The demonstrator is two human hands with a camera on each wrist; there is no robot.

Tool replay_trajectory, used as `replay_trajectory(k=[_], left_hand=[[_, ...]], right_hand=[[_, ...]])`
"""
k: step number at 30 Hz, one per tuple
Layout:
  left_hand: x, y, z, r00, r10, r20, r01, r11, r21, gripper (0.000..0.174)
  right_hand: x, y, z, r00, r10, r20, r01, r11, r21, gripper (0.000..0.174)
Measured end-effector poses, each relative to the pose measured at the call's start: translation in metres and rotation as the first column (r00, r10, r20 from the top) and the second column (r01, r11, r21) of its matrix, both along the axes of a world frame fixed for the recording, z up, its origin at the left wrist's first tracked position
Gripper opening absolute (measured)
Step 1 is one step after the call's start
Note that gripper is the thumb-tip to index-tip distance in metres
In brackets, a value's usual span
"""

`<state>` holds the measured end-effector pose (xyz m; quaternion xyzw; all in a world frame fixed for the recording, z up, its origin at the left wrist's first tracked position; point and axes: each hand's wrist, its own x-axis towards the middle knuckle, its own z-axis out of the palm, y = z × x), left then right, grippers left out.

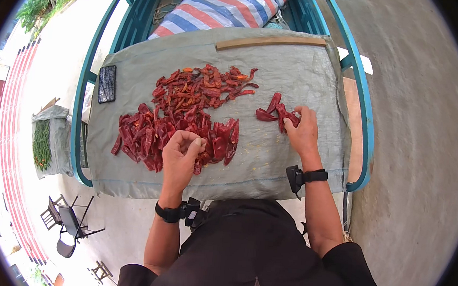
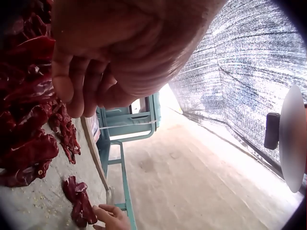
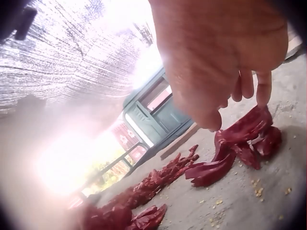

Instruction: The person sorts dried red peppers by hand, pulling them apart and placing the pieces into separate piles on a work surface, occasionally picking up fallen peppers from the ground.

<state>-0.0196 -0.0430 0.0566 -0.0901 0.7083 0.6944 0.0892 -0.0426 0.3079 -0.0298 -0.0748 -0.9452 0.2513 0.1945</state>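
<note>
L hand (image 1: 181,150) is held just over the near edge of the big pile (image 1: 183,113) of dried red chillies. Its fingers (image 2: 79,91) are curled in toward the palm, but whether sth small is pinched there can't be told. R hand (image 1: 303,132) is set at the small heap (image 1: 274,113), which is apart from the big pile. Its fingers (image 3: 263,91) are let down fairly straight, tips touching the top pod, w/ no closed grip seen.

Risks, as judged:
- Pods look brittle & tangled, so extras could be dragged along if one is pulled from under the L fingertips.
- Loose seeds (image 3: 259,191) are scattered beside the R fingertips & could be brushed off the tarp (image 1: 298,68), whose near edge is just behind both wrists.
- The tarp is only draped over the teal frame (image 1: 361,110), so it could be tugged by a sweep of either hand & both lots shifted.
- Chilli dust on fingertips could irritate if eyes get rubbed.

Around: beyond the fingertips a wooden batten (image 1: 270,42) is laid on the tarp's far edge, w/ a striped sack (image 1: 222,7) past it. A dark flat slab (image 1: 107,83) is set well to the left of the L fingers, near a tarp corner. In the way: the big pile itself is spread under & ahead of the L fingers. Far off, beyond the frame on the L side, green chillies (image 1: 41,143) on another sheet & folding chairs (image 1: 69,225) are seen.
</note>
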Motion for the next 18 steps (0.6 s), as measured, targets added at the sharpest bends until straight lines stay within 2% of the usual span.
replay_trajectory(k=[1,4,5,6,8,11,14,18], left_hand=[[0.001,0.000,-0.001,1.000,0.001,-0.008,-0.001,1.000,-0.004,0.007],[0.002,-0.001,-0.009,1.000,-0.007,-0.026,0.006,0.999,-0.038,0.007],[0.003,-0.001,-0.013,0.999,-0.011,-0.031,0.009,0.998,-0.054,0.008],[0.004,-0.003,-0.019,0.998,-0.044,-0.039,0.040,0.993,-0.113,0.009],[0.005,-0.006,-0.028,0.993,-0.110,-0.053,0.096,0.969,-0.229,0.012],[0.010,0.000,-0.018,0.978,-0.206,0.003,0.194,0.914,-0.356,0.019],[0.016,0.007,-0.014,0.956,-0.292,0.003,0.255,0.832,-0.493,0.025],[0.023,0.016,-0.022,0.930,-0.367,-0.020,0.277,0.736,-0.618,0.030]], right_hand=[[0.000,-0.004,0.005,0.999,0.003,-0.049,0.001,0.996,0.085,0.043],[-0.001,-0.029,0.021,0.993,0.120,0.002,-0.120,0.992,-0.041,0.044],[0.000,-0.040,0.019,0.971,0.204,0.123,-0.164,0.947,-0.275,0.049],[0.001,-0.053,0.021,0.926,0.309,0.217,-0.168,0.851,-0.497,0.054],[0.006,-0.079,0.032,0.812,0.476,0.338,-0.169,0.746,-0.644,0.066],[0.002,-0.110,0.010,0.819,0.491,0.296,-0.359,0.841,-0.404,0.071],[-0.003,-0.130,0.011,0.807,0.438,0.397,-0.337,0.892,-0.301,0.070],[-0.009,-0.136,0.000,0.797,0.447,0.406,-0.308,0.879,-0.364,0.061]])
